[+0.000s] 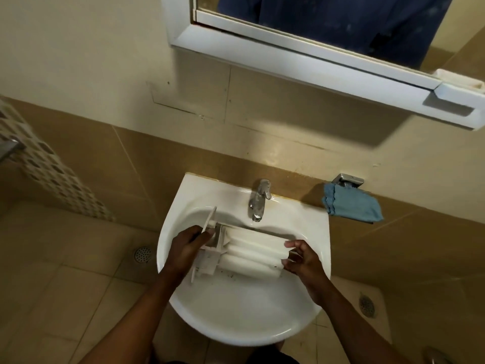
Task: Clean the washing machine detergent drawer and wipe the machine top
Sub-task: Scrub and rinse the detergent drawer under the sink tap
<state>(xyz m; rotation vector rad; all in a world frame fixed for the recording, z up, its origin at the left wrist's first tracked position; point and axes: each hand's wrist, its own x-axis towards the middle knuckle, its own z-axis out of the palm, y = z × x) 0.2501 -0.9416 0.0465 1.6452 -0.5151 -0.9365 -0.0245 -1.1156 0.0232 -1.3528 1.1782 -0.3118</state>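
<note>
**Drawer held across the basin, both ends in hand**

The detergent drawer (pixel 249 254) lies crosswise over the bowl of the sink (pixel 236 329), just below the spout. Its ribbed white body runs from nine o'clock to three o'clock, with dark specks along the near edge. The left hand (pixel 187 245) is clamped on the nine o'clock end, where the front panel and the boxy compartment sit. The right hand (pixel 301 258) pinches the three o'clock end between thumb and curled fingers.

It looks like light, stiff moulded plastic, likely slick once wet, with thin fins and a front plate that could snap if twisted. The safest hold is probably on the solid side walls or the thick front end, not the fins.

At twelve o'clock from the drawer stands the faucet (pixel 258 200); no water can be seen running. At two o'clock a blue cloth (pixel 351 206) hangs on a wall bracket, well apart from the sink, likely the wipe for the machine top. A mirror (pixel 341 22) hangs above.
</note>
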